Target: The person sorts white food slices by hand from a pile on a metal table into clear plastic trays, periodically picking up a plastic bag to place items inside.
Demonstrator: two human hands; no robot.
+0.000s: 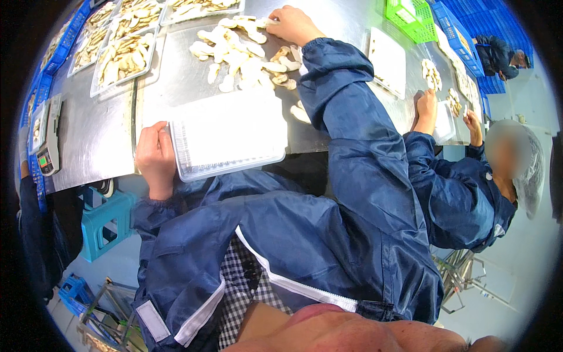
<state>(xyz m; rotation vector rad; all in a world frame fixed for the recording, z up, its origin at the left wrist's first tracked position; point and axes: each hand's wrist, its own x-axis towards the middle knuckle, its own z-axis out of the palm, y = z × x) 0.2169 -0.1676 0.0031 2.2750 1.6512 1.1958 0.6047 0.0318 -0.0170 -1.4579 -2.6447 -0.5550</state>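
My left hand (pixel 157 155) grips the left side of a white plastic tray (pixel 226 132), held at the steel table's front edge. Glare washes out much of its inside. Beyond it lies a loose pile of pale sliced mushrooms (pixel 231 56), with browner slices (pixel 282 67) on the right. At the far side of this pile, my right hand (pixel 293 24) has its fingertips closed on a mushroom slice (pixel 267 23).
Filled trays (pixel 120 61) stand upper left near a scale (pixel 48 141). Green (pixel 410 17) and blue crates (pixel 457 44) are upper right. A co-worker (pixel 454 193) handles slices at right; others stand at far left and upper right. A turquoise stool (pixel 102 232) sits below left.
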